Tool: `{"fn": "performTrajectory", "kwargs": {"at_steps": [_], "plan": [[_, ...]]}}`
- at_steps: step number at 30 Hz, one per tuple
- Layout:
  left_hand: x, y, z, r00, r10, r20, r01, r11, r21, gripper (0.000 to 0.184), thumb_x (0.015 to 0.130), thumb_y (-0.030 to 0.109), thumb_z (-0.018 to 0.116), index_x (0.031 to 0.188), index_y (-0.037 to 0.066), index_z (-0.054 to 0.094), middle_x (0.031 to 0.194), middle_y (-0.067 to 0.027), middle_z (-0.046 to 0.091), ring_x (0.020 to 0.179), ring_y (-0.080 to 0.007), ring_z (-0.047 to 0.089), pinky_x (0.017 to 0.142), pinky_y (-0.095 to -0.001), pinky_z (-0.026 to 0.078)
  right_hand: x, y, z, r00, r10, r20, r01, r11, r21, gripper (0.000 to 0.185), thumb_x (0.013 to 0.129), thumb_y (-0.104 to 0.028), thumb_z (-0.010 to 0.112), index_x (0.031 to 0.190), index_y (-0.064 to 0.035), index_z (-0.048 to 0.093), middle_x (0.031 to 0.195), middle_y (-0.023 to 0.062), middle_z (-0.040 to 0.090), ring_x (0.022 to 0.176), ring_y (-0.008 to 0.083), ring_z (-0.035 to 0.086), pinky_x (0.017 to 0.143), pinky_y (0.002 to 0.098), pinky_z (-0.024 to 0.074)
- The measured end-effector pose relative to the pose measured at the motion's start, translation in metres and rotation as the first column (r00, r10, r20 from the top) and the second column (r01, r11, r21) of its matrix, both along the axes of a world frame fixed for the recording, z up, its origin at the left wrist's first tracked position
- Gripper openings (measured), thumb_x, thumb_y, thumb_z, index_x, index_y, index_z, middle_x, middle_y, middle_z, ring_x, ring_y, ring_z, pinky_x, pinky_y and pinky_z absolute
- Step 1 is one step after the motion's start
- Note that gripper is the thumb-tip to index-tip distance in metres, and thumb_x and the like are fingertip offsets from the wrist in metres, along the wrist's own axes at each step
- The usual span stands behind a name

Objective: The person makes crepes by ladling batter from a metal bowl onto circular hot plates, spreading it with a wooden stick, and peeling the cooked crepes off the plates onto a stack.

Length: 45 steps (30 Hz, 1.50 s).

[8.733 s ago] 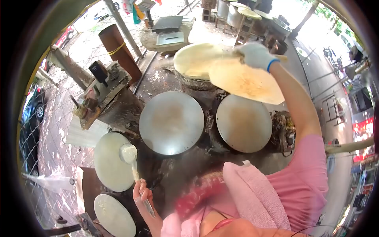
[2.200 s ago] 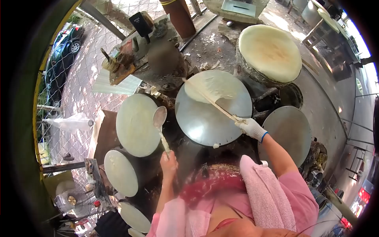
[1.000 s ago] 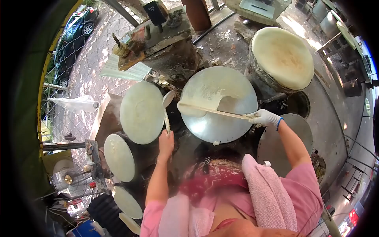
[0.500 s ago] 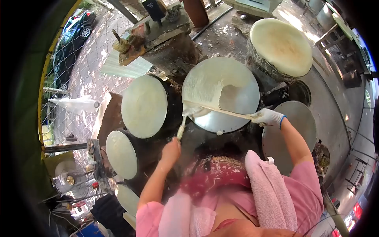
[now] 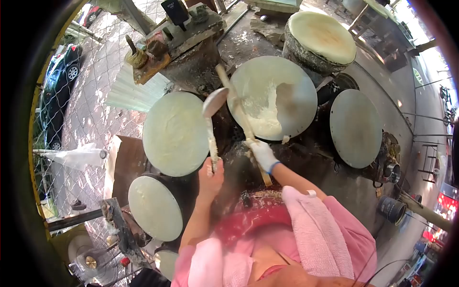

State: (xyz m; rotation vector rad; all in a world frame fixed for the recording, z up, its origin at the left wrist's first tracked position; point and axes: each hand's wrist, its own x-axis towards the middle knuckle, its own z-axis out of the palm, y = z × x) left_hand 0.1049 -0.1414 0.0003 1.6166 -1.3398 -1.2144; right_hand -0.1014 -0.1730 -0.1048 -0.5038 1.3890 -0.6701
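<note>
My bare left hand [image 5: 210,174] is closed around a batter-coated ladle [image 5: 210,126], its bowl raised beside the left griddle. In a white work glove, my right hand [image 5: 263,155] grips a long flat wooden stick [image 5: 243,115], which slants up past the left edge of the middle griddle [image 5: 296,110]. On that griddle, pale batter [image 5: 253,86] covers the left and far part, with a thicker heap at the near edge. Bare metal shows on its right side. To the left, another round griddle [image 5: 174,134] carries a full pale layer.
A smaller coated griddle [image 5: 155,208] stands at lower left. On the right is a grey round griddle [image 5: 356,128]. At the back, a drum [image 5: 322,40] has a pale, browned top. Wire fencing [image 5: 91,119] runs along the left, near a fan [image 5: 91,258].
The stick has swung from lying across the middle griddle to pointing away at its left. The ladle has risen, bowl upward, apart from the stick. Batter now sits heaped at the near edge.
</note>
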Motion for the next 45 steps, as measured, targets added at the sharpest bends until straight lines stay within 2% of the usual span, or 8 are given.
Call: {"fn": "performTrajectory", "kwargs": {"at_steps": [7,11,15,21,25,30,36,45], "plan": [[0.062,0.036,-0.019,0.981,0.076,-0.181,-0.051,0.989,0.140,0.011,0.098,0.016,0.058,0.097,0.006,0.055,0.063,0.0048,0.046,0.047,-0.0023,0.040,0.041,-0.0188,0.031,-0.017,0.041,-0.049,0.603,-0.191,-0.774,0.022,0.974,-0.224,0.037,0.097,-0.040,0.052,0.104,-0.0063,0.066,0.076,0.0090,0.067,0.071,0.0228,0.065,0.068,0.0388,0.0488],[0.068,0.055,-0.032,0.983,0.095,-0.157,-0.069,0.984,0.162,0.010,0.099,0.015,0.057,0.093,0.008,0.053,0.061,0.0039,0.045,0.041,-0.0035,0.038,0.036,-0.0201,0.029,-0.046,0.041,0.010,0.875,-0.365,-0.317,0.366,0.929,-0.060,0.027,0.098,-0.036,0.054,0.095,-0.0096,0.060,0.066,0.0052,0.062,0.046,0.0104,0.052,0.043,0.0288,0.0386],[0.050,0.058,-0.023,0.978,0.148,-0.147,-0.120,0.975,0.185,0.010,0.099,0.014,0.056,0.093,0.007,0.053,0.061,0.0033,0.045,0.041,-0.0042,0.038,0.036,-0.0206,0.029,-0.043,0.064,-0.007,0.615,0.140,-0.776,-0.304,0.950,-0.070,0.046,0.097,-0.048,0.048,0.105,-0.0041,0.060,0.090,0.0263,0.066,0.091,0.0456,0.063,0.077,0.0524,0.0480],[-0.010,0.059,0.007,0.942,0.267,-0.201,-0.204,0.936,0.288,0.009,0.098,0.012,0.056,0.093,0.005,0.054,0.061,0.0027,0.045,0.040,-0.0050,0.037,0.036,-0.0210,0.029,-0.139,0.057,-0.013,0.515,-0.022,-0.857,-0.137,0.985,-0.107,0.052,0.098,-0.053,0.045,0.094,-0.0033,0.060,0.085,0.0233,0.067,0.084,0.0446,0.064,0.072,0.0508,0.0480],[-0.051,0.065,0.019,0.923,0.311,-0.228,-0.235,0.922,0.307,0.011,0.099,0.013,0.056,0.093,0.004,0.055,0.061,0.0018,0.045,0.039,-0.0062,0.037,0.035,-0.0221,0.028,-0.165,0.046,0.019,0.877,0.054,-0.478,-0.067,0.998,-0.011,0.055,0.096,-0.054,0.046,0.087,-0.0023,0.063,0.086,0.0236,0.068,0.086,0.0430,0.065,0.076,0.0488,0.0485],[-0.096,0.077,0.042,0.911,0.375,-0.174,-0.308,0.896,0.319,0.015,0.099,0.015,0.057,0.092,0.002,0.054,0.060,0.0010,0.044,0.039,-0.0073,0.036,0.035,-0.0234,0.027,-0.209,0.069,-0.004,0.463,0.314,-0.829,-0.485,0.872,0.059,0.046,0.098,-0.049,0.043,0.108,-0.0064,0.058,0.089,0.0245,0.068,0.090,0.0457,0.064,0.080,0.0550,0.0480],[-0.118,0.083,0.043,0.921,0.362,-0.144,-0.301,0.896,0.326,0.013,0.097,0.015,0.056,0.091,0.004,0.053,0.063,-0.0007,0.048,0.040,-0.0073,0.040,0.036,-0.0231,0.028,-0.256,0.018,0.006,0.593,0.126,-0.795,-0.346,0.932,-0.110,0.051,0.097,-0.049,0.045,0.094,-0.0015,0.064,0.091,0.0275,0.066,0.090,0.0458,0.063,0.076,0.0553,0.0483],[-0.134,0.078,0.044,0.929,0.359,-0.086,-0.308,0.881,0.360,0.017,0.098,0.017,0.057,0.091,0.002,0.053,0.059,0.0008,0.044,0.038,-0.0074,0.036,0.035,-0.0232,0.028,-0.279,0.012,-0.011,0.476,0.235,-0.847,-0.384,0.922,0.040,0.061,0.099,-0.042,0.042,0.152,-0.0204,0.024,0.101,0.0258,0.067,0.090,0.0440,0.065,0.080,0.0545,0.0490]]}}
